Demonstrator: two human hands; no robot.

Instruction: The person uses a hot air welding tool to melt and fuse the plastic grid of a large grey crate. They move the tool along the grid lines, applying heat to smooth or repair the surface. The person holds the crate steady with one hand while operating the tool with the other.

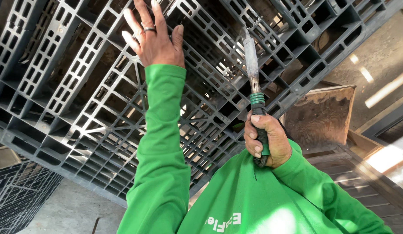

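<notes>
A large dark grey plastic pallet (80,99) with a gridded, ribbed face fills most of the view. My left hand (153,37), with a ring on one finger, is raised against it, fingers spread and holding nothing. In my right hand (266,141) I grip the green handle of a soldering-iron-like tool (252,65). Its long metal shaft points up, and its tip sits at a rib of the pallet, right of my left hand. Both arms are in bright green sleeves.
A worn wooden board or box (322,117) stands at the right, with wooden slats (361,173) below it. Another dark gridded pallet (19,195) shows at the lower left, over a concrete floor (76,212).
</notes>
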